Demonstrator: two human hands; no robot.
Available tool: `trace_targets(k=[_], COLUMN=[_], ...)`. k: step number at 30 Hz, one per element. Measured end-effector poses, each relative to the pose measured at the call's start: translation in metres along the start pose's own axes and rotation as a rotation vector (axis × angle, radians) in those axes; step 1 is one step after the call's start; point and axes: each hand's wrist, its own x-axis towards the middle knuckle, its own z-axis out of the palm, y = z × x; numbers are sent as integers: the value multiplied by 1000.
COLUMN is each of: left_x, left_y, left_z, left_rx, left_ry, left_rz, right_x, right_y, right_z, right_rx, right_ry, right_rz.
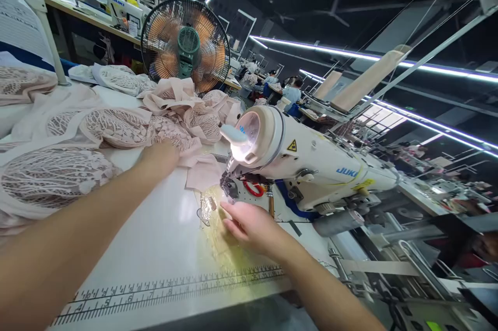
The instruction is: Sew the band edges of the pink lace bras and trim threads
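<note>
My left hand (161, 157) reaches into a heap of pale pink lace garment pieces (116, 126) on the left of the table. Its fingers are hidden at the lace, so their grip does not show. Beside the needle area of a white sewing machine (295, 144), my right hand (252, 224) has its index finger and thumb apart, with nothing visible held. The fingertips are close to the presser foot (229, 188). A plain pink fabric panel (204, 173) lies just left of the foot. Under my right hand, yellowish clear film (218, 243) covers the tabletop.
A printed ruler scale (171, 289) runs along the table's front edge. Red-handled scissors (253, 189) lie behind the needle. A large fan (187, 45) stands beyond the heap. A grey roll (338, 222) sits right of the machine. Other people work at machines farther back.
</note>
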Motion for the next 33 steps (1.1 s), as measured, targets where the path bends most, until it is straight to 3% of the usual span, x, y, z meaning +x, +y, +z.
trace_targets(k=[4,7,9,12,23,33], left_x=[2,2,2,4,-7,-12], left_y=[-10,-24,-34,-44,-26,-18], left_z=[-19,-30,-34,-35,-39,-46], left_rx=[-50,-59,-54,-27,36,-139], left_ry=[-49,-122,-174,-227,-257,-167], left_rz=[131,244,295,334,293,394], right_x=[39,89,120,145,150,144], right_y=[-26,-39,-42,-42,-32,-32], right_z=[-7,1,7,16,27,24], right_rx=[316,718,1098,1324,1529,1572], right_ry=[277,515,499,492,577,563], right_rz=[-78,70,164,167,78,-3])
